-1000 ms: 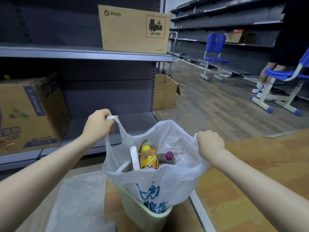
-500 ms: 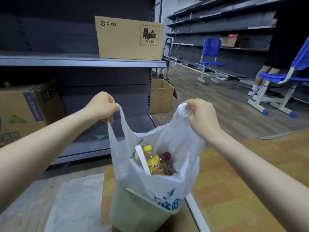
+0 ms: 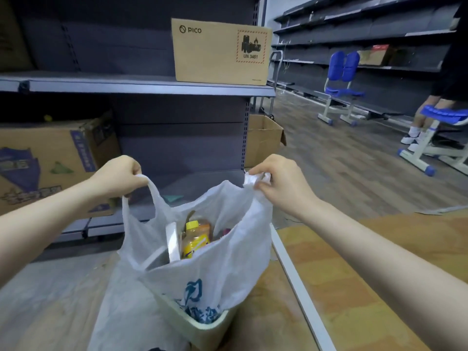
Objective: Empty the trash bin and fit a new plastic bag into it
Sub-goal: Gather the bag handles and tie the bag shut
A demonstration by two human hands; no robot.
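Left hand (image 3: 119,177): my fingers curled tight round one bag handle.
Right hand (image 3: 283,184): pinching the other handle.
Bag (image 3: 222,252): lifted partway, its bottom inside the bin (image 3: 205,330) on the floor.
Contents: yellow bottle (image 3: 196,238), a white strip, more I can't make out.
Risk: thin plastic could tear (sharp edges inside), or the bin tip if the bag snags.

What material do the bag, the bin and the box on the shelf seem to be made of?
Bag: thin plastic film, white and half see-through; it wrinkles and the bottle shows through.
Bin: probably hard plastic, pale green, smooth matte; its rim keeps its shape.
Box: brown cardboard, matte, with printed marks and sharp folded edges.
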